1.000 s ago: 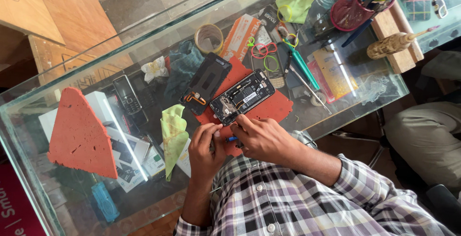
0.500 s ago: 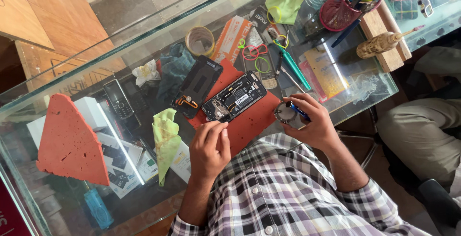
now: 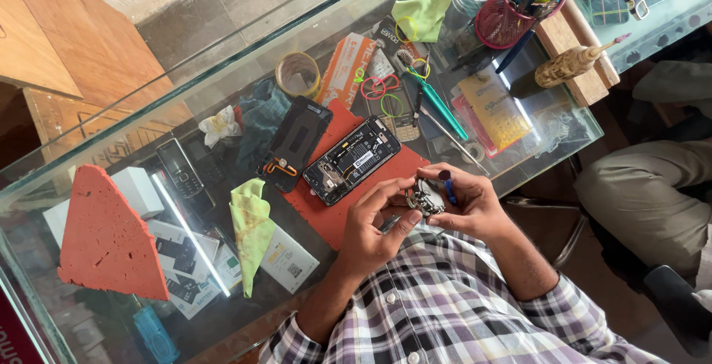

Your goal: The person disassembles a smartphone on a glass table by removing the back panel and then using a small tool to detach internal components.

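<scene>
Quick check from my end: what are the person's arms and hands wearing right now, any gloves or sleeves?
No gloves: left hand and right hand are bare. Both arms wear a plaid shirt in purple, white and dark checks, its sleeves rolled up to about the elbows, forearms uncovered.

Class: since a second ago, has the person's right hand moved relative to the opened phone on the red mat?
Yes. The right hand left the opened phone, swung out beyond the red mat, and now sits near the mat's corner.

A small metal part (image 3: 425,197) sits mostly hidden between the left hand (image 3: 374,224) and right hand (image 3: 463,204), too small to identify.
</scene>
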